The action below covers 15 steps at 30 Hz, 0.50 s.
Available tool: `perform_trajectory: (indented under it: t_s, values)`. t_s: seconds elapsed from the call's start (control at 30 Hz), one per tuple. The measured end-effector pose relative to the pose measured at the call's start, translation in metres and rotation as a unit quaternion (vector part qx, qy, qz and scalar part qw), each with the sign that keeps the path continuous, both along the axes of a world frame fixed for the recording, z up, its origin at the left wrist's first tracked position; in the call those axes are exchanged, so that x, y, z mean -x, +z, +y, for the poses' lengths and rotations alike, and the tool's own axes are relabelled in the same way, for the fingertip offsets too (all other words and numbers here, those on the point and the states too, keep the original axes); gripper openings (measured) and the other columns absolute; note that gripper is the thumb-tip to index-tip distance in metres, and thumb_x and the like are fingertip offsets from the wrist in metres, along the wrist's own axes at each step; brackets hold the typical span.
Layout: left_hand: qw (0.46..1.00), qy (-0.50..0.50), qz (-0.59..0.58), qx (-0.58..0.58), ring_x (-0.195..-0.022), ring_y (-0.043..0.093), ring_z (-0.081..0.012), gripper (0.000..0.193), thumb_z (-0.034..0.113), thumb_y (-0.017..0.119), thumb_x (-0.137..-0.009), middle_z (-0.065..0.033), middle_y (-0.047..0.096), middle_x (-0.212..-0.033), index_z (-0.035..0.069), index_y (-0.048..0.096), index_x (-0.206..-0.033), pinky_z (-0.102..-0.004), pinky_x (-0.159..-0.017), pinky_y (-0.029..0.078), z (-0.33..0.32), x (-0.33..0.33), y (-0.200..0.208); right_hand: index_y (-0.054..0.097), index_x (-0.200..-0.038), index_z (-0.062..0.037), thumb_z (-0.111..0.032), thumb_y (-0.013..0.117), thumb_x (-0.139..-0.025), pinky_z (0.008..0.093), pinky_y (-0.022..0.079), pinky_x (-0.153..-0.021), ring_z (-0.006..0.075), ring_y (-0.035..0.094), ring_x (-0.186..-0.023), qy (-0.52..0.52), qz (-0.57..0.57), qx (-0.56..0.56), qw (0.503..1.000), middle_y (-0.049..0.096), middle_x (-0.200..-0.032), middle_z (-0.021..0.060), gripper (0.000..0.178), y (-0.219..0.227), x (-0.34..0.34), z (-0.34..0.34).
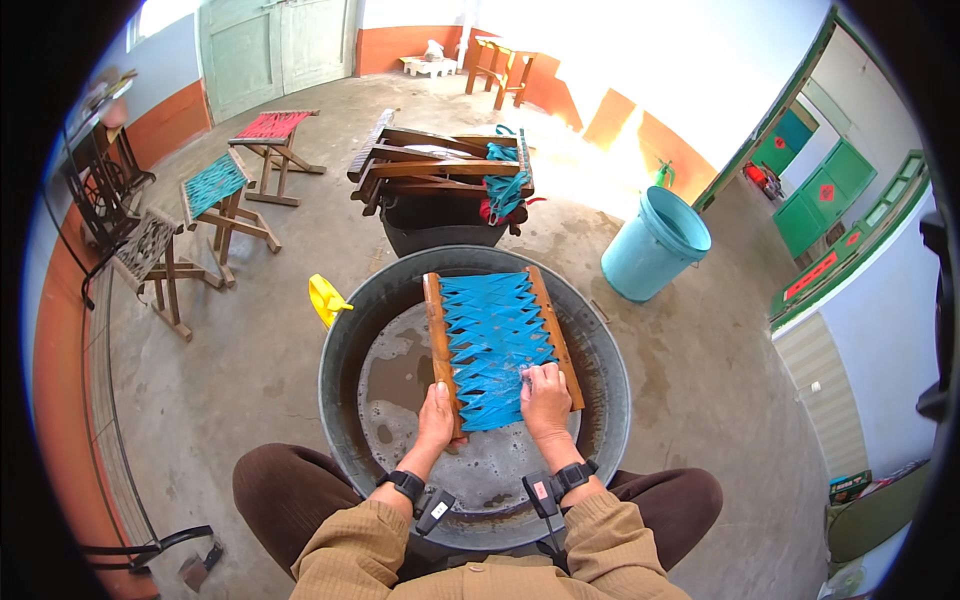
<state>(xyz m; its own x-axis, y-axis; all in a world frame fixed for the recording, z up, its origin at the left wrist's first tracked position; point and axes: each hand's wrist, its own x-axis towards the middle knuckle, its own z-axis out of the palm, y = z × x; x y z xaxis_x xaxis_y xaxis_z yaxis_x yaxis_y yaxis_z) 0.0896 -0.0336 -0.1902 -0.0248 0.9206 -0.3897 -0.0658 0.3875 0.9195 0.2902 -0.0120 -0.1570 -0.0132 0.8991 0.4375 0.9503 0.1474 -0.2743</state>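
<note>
A folding stool with a blue woven-strap seat (pixel 490 325) and two brown wooden rails lies tilted over a large round metal basin (pixel 336 400). Murky, foamy water (pixel 395 385) stands in the basin below it. My left hand (pixel 434 420) is closed round the lower end of the left rail. On the lower right part of the straps presses my right hand (pixel 546 402), its fingers curled together. Something small and pale shows at those fingertips, too hidden to name. Wet, whitish suds cling to the straps near them. The stool's legs are mostly out of sight under the seat.
Beyond the basin, folded wooden stools (pixel 440 165) lie piled on a black tub (pixel 440 225). A light-blue bucket (pixel 635 245) stands right. A yellow plastic item (pixel 326 299) touches the basin's left side. Stools with red (pixel 272 125), teal (pixel 214 182) and grey (pixel 147 245) seats stand left.
</note>
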Motion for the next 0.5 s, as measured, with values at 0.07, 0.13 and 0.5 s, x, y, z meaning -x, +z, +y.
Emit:
perform_trajectory:
  t_s: [0.07,0.13,0.5]
  values:
    - [1.000,0.017,-0.016,0.012,-0.058,0.064,-0.0218,0.046,0.053,0.028,-0.106,-0.0101,0.061,-0.086,0.013,0.047,-0.115,-0.0335,-0.040,0.051,-0.003,0.000,0.000,0.065,-0.098,-0.0122,-0.008,0.071,-0.079,0.0410,0.053,-0.079,0.0300,0.059,-0.095,0.023,0.087,0.011,0.996,0.057,-0.097,0.0089,0.020,0.000,0.022,-0.007]
    - [0.997,0.052,-0.038,0.039,-0.070,0.066,-0.0206,0.044,0.052,0.031,-0.106,-0.0089,0.061,-0.092,0.013,0.048,-0.116,-0.0349,-0.047,0.054,-0.008,-0.003,-0.004,0.065,-0.100,-0.0118,-0.009,0.070,-0.080,0.0415,0.052,-0.083,0.0312,0.059,-0.098,0.095,0.166,0.001,0.982,0.059,-0.100,0.0097,0.020,0.002,0.063,-0.017]
    - [0.987,-0.030,-0.147,0.063,-0.074,0.065,-0.0154,0.029,0.031,0.041,-0.107,-0.0045,0.065,-0.095,0.009,0.057,-0.119,-0.0289,-0.057,0.053,-0.024,0.012,-0.004,0.067,-0.097,-0.0128,-0.008,0.070,-0.079,0.0400,0.053,-0.077,0.0284,0.060,-0.093,0.006,0.021,0.051,0.998,0.059,-0.098,0.0076,0.019,0.013,0.046,-0.014]
